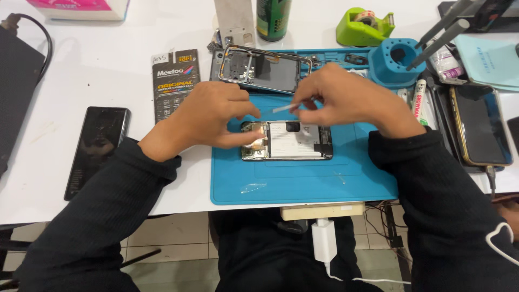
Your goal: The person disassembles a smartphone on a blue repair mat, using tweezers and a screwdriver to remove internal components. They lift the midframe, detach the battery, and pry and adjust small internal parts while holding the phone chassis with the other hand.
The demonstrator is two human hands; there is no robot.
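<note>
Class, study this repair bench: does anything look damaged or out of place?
The opened phone on the blue mat lies with its insides bare; its detached frame rests askew at the mat's upper edge. A charger dangles below the table.

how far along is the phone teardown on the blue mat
Done: the back frame is off and lies apart at the mat's far edge, leaving the opened phone with its insides exposed. In hand: the left hand steadies the phone's end while the right hand pinches a thin white strip above it. Left: the phone is not reassembled.
</note>
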